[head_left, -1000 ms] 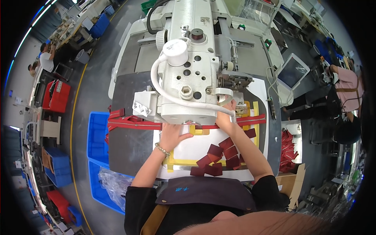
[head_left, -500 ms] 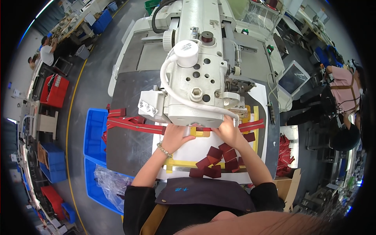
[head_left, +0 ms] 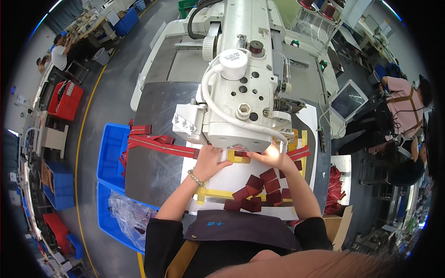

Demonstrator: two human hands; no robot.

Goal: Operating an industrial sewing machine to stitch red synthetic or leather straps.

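My left hand (head_left: 211, 160) rests palm-down on the white template sheet (head_left: 222, 180) just under the head of the white sewing machine (head_left: 241, 88), fingers pressing on a red strap (head_left: 157, 144) that runs off to the left. My right hand (head_left: 273, 160) is beside it, fingers curled on the dark red piece at the yellow frame (head_left: 238, 158) under the needle area. Several small dark red leather pieces (head_left: 259, 190) lie in a loose pile near my right forearm. What lies under the fingertips is hidden by the machine head.
Blue bins (head_left: 111, 157) stand at the table's left edge, one holding a clear plastic bag (head_left: 130, 215). A cardboard box with red pieces (head_left: 336, 194) is at the right. A small screen (head_left: 348, 101) sits at the right. Other people work at the right (head_left: 403, 106) and far left (head_left: 58, 53).
Both hands have stayed under the machine head, and the right hand has shifted slightly left toward the needle area. The view has tilted, so the machine appears higher in the picture.
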